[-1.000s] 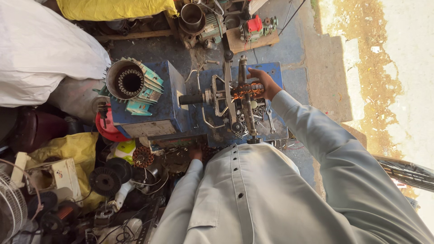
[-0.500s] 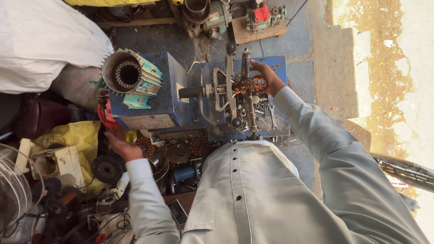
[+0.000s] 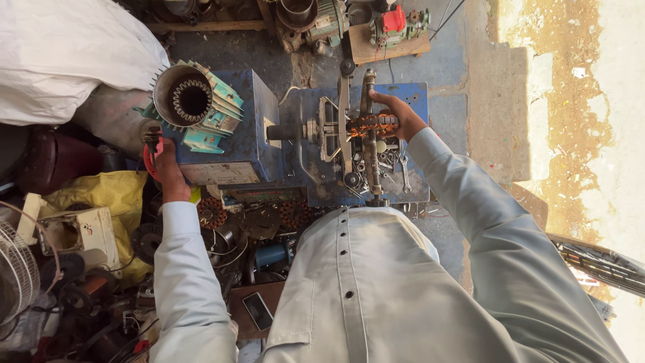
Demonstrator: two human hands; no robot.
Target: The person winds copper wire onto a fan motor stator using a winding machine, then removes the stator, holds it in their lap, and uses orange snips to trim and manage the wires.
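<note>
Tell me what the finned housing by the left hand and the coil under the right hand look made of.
Finned housing: cast metal, likely, with chipped teal paint and a bare grey bore. Coil: copper wire by its shiny orange-brown strands. Left hand grips something red; right hand rests on the coil.

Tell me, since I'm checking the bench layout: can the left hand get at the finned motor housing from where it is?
Probably yes. The left hand sits on a red part at the blue machine's left edge, just below the motor housing. Nothing visible lies between them, so a short reach upward looks free.
</note>
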